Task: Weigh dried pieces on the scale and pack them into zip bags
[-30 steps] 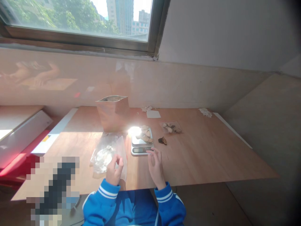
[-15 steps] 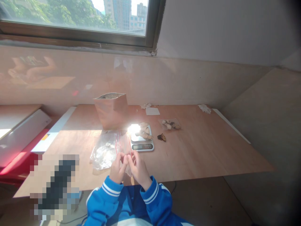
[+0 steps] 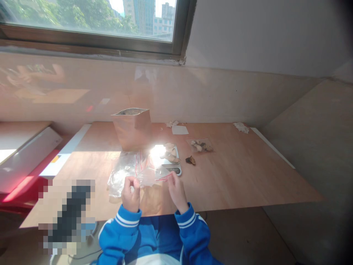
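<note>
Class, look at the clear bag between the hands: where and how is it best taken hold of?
The clear bag is probably best pinched at its red strip, coming from the near right: it looks thin and limp, and the strip's right end meets the right hand.

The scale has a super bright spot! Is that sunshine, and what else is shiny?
Head view: probably sunshine, as white glare blots out part of the left side of the scale; head view: smaller shine whitens the clear plastic bags.

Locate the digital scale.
Head view, centre: the digital scale sits left of the loose dark piece, partly hidden by the zip bag the right hand holds.
</note>
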A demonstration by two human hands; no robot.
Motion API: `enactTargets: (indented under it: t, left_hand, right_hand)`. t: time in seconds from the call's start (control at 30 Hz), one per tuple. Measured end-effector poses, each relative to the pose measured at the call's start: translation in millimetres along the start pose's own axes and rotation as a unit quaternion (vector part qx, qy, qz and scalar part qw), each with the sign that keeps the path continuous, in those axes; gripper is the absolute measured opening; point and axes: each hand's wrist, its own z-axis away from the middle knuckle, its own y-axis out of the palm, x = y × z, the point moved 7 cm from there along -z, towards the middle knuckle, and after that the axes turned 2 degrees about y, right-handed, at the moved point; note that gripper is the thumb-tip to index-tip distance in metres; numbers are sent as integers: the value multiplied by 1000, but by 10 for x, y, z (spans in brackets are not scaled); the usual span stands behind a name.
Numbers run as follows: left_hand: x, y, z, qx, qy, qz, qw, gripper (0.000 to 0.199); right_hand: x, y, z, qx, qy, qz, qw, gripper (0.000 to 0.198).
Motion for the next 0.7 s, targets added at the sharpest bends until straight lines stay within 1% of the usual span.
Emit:
enactTargets:
  t: [0.07,0.13,0.17,0.3,0.4,0.53,0.63,0.7]
  left_hand:
    - [-44,3,-95,10,8,9,1000,28]
    - [-109,31,-214,21,10,17,1000,26]
    - [-151,47,-279,22,14,20,999,26]
    - [-317,105,-527,-4,22,25,999,25]
    - [-399,201,-660,6,15,40,999,25]
    - [-450,328,-745,34,9,55,998,24]
    - [-435,396,-760,56,4,57,997,24]
    - [-402,420,-757,64,-4,56,996,23]
  right_hand:
    - [-7,-105,-81,17,-22,2,1000,32]
    - [52,-201,-167,33,-67,12,997,30]
    - [89,-264,-214,26,-91,21,995,29]
    - [152,-493,-407,-48,-163,108,980,25]
    - [62,-487,-536,-43,-181,194,963,23]
    - [-113,-412,-634,-29,-171,281,944,24]
    - [-182,-395,-651,-35,-172,311,934,22]
    - [-183,-407,-643,-35,-181,311,933,20]
